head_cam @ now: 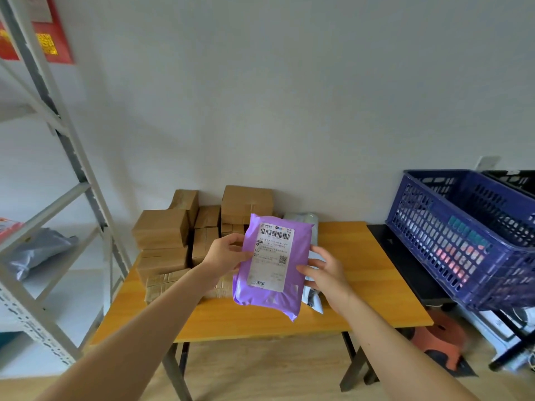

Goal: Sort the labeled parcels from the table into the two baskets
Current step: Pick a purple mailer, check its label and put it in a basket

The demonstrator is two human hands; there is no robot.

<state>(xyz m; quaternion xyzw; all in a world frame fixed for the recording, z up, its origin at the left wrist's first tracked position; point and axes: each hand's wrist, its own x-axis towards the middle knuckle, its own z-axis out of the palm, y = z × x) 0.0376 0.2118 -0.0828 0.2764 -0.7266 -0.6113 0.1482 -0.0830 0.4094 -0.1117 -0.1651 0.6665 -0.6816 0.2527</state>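
Left hand grips the purple parcel upright, label facing camera, long axis near-vertical; right hand open beside it.

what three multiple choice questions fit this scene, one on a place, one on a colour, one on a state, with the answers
1. Relative to the table, where is the blue basket?
A. on it
B. to its right
C. under it

2. What colour is the held parcel?
A. purple
B. grey
C. brown

3. What state is that parcel in?
A. lying flat on the table
B. lifted, gripped by the left hand
C. dropped in the basket

Answers:
1 B: the basket's wall stands beyond the table's right edge.
2 A: its wrapping is purple.
3 B: the left hand's fingers curl round its left edge above the tabletop, with the right hand at its right edge.
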